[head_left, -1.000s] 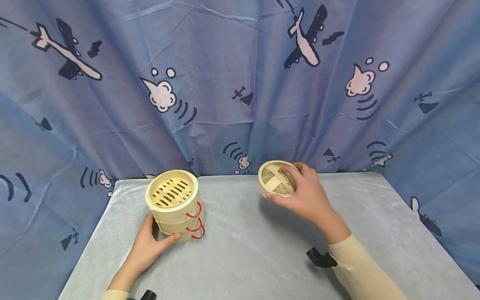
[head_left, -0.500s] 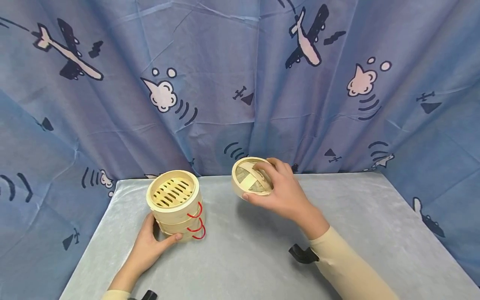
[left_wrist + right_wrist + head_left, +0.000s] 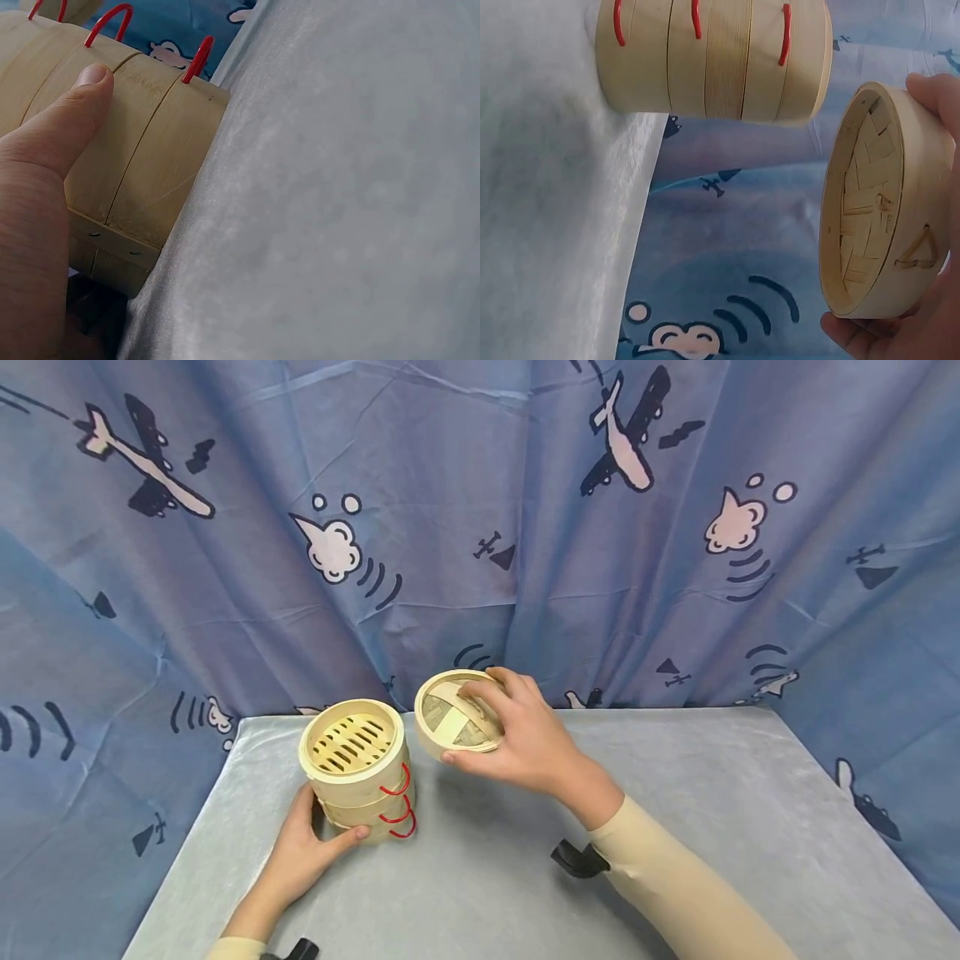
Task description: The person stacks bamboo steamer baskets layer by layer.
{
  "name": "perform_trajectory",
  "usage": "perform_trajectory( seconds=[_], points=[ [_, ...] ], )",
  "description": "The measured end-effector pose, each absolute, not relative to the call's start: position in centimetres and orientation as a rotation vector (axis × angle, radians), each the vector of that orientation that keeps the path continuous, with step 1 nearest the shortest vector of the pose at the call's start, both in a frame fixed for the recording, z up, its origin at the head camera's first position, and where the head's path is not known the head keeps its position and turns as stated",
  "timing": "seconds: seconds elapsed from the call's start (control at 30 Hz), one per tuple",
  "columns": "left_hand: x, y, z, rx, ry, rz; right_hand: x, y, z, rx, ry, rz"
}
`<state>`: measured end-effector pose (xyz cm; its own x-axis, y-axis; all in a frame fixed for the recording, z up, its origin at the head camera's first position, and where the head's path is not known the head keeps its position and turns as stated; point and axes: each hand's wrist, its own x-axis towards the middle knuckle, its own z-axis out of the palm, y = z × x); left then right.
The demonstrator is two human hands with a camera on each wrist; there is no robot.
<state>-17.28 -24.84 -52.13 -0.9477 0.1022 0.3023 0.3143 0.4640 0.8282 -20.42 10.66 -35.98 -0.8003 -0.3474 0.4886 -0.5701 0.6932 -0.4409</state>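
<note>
A stack of bamboo steamer baskets (image 3: 360, 793) with red loops on its side stands at the left of the table; its slotted top tier faces up, uncovered. My left hand (image 3: 300, 847) grips the stack low on its near left side, the thumb (image 3: 82, 101) lying across the tiers in the left wrist view. A woven bamboo steamer lid (image 3: 453, 718) is in my right hand (image 3: 528, 739), held by its rim with fingers and thumb on opposite sides. The lid is raised and tilted just right of the stack, and its hollow underside shows in the right wrist view.
The table (image 3: 480, 893) has a pale grey cloth. A blue curtain (image 3: 450, 527) printed with airplanes hangs right behind its back edge and along both sides. A black wrist strap piece (image 3: 581, 858) sticks out below my right sleeve (image 3: 675, 885).
My right hand has carried the lid leftward from the middle right to beside the steamer stack. My left hand and the stack stay in place.
</note>
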Motion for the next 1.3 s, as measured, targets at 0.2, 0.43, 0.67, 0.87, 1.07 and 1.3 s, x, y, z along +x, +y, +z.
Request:
perform_trajectory(
  seconds=[0.2,0.43,0.67,0.87,1.07,1.3],
  points=[
    [-17.2,-24.9,-52.2,-0.357,-2.509,-1.478,-20.6,9.6,-36.2,0.76,-2.568,0.834],
    [-17.1,-24.9,-52.4,-0.343,-2.52,-1.48,-20.7,8.5,-36.6,0.804,-2.557,0.828],
    [-17.2,-25.0,-52.5,-0.353,-2.509,-1.49,-20.9,7.5,-36.7,0.85,-2.546,0.831],
    [-17.3,-25.1,-52.6,-0.354,-2.504,-1.492,-21.2,6.2,-36.3,0.881,-2.563,0.817],
    [-17.6,-25.1,-52.8,-0.369,-2.496,-1.491,-21.6,4.9,-36.0,0.928,-2.573,0.775],
    [-17.8,-25.1,-52.8,-0.376,-2.502,-1.497,-22.1,3.4,-35.8,0.963,-2.563,0.766]
  ],
)
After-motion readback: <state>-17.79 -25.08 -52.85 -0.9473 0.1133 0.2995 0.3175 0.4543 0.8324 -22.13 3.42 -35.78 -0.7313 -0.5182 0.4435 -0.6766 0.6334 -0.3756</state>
